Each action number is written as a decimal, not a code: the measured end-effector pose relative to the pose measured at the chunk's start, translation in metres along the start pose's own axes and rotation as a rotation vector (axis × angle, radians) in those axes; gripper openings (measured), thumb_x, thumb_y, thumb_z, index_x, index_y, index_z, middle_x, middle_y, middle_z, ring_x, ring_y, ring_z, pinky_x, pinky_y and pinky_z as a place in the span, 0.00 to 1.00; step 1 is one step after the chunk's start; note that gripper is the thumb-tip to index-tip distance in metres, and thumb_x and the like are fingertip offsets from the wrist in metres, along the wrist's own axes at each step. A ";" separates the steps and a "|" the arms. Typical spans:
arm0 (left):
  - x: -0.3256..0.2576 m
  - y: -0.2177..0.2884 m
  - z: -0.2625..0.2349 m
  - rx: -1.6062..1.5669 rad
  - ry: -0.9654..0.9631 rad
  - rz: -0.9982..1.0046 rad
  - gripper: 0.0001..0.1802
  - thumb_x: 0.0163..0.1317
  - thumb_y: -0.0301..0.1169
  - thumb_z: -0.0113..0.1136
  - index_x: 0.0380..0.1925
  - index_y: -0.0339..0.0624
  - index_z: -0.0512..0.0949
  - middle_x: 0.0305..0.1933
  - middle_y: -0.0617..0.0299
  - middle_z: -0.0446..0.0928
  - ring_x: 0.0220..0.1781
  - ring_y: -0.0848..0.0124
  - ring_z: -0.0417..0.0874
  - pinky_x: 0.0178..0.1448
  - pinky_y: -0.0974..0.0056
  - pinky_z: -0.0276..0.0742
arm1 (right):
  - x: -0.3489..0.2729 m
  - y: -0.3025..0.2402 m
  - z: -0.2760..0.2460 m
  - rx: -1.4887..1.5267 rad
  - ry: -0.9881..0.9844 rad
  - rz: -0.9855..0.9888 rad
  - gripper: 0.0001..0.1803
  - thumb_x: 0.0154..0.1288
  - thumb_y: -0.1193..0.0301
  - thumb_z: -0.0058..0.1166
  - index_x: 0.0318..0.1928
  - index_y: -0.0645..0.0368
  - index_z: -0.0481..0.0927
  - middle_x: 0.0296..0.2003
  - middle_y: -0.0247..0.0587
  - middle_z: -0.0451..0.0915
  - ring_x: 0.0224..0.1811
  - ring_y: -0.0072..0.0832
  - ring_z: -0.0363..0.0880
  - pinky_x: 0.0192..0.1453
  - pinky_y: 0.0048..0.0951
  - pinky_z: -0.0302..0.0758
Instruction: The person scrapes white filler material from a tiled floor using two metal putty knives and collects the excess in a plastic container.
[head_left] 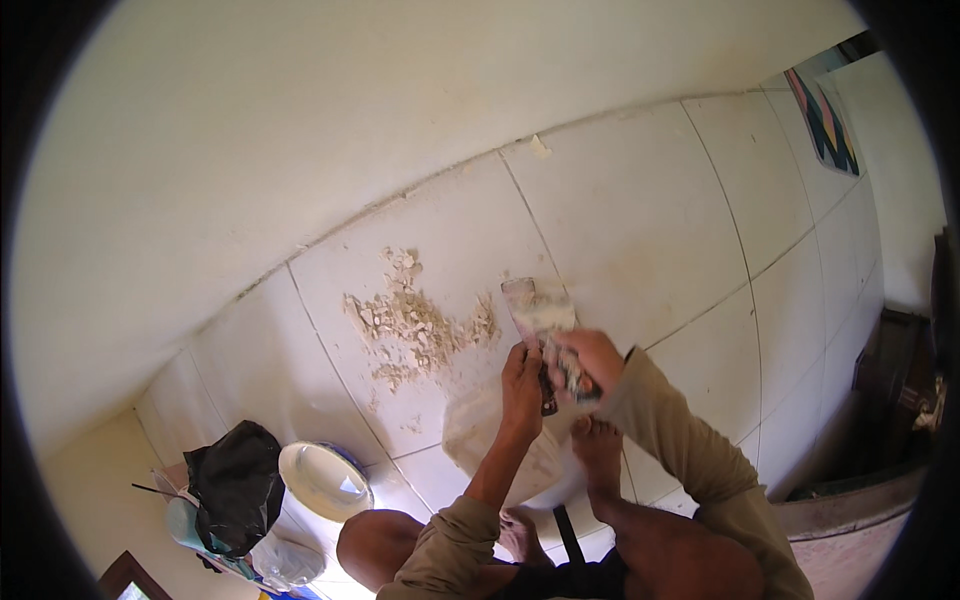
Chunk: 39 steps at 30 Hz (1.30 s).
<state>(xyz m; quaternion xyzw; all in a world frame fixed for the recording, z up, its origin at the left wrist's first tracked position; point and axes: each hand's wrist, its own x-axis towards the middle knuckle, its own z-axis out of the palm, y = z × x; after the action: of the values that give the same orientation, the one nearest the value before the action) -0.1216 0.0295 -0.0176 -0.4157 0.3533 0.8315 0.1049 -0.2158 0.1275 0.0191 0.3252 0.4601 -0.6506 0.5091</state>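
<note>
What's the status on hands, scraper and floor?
Left hand and right hand both gripping the putty knife, blade flat on the tiled floor. Crumbled plaster debris lies just left of the blade. Nothing blocking the hands.

Bare tiled floor (640, 220) lies open right of the hands; plaster debris (415, 325) lies left, wall (300, 130) bounds beyond.

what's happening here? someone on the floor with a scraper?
A person squats on a white tiled floor by the wall. Both hands meet on a flat-bladed scraper: the right hand is wrapped around its handle, the left hand is closed on it just beside. The blade rests on the tile next to a patch of crumbled beige debris. A white bowl and black bag sit to the left.
</note>
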 end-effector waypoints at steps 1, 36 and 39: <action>0.002 -0.002 -0.003 -0.002 0.006 0.005 0.09 0.73 0.34 0.48 0.45 0.41 0.72 0.25 0.68 0.71 0.22 0.81 0.71 0.23 0.75 0.68 | -0.007 0.005 0.006 -0.041 -0.004 -0.014 0.15 0.70 0.61 0.47 0.31 0.59 0.73 0.16 0.38 0.72 0.15 0.28 0.73 0.15 0.33 0.71; 0.011 -0.014 -0.006 0.213 0.238 0.042 0.10 0.71 0.32 0.51 0.43 0.35 0.71 0.26 0.59 0.75 0.18 0.75 0.72 0.15 0.69 0.66 | -0.012 0.029 -0.015 -0.086 -0.039 -0.120 0.11 0.69 0.68 0.48 0.45 0.62 0.71 0.24 0.40 0.75 0.14 0.30 0.75 0.15 0.30 0.73; 0.022 -0.009 -0.016 0.125 0.253 0.070 0.10 0.71 0.32 0.51 0.43 0.35 0.71 0.25 0.59 0.75 0.14 0.75 0.70 0.11 0.69 0.62 | 0.000 0.025 -0.004 -0.079 -0.057 -0.130 0.11 0.68 0.69 0.49 0.42 0.64 0.71 0.24 0.42 0.75 0.14 0.32 0.76 0.16 0.31 0.74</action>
<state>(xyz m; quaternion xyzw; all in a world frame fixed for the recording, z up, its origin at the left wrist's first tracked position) -0.1220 0.0224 -0.0454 -0.4974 0.4289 0.7520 0.0561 -0.1921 0.1301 0.0113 0.2556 0.4908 -0.6726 0.4913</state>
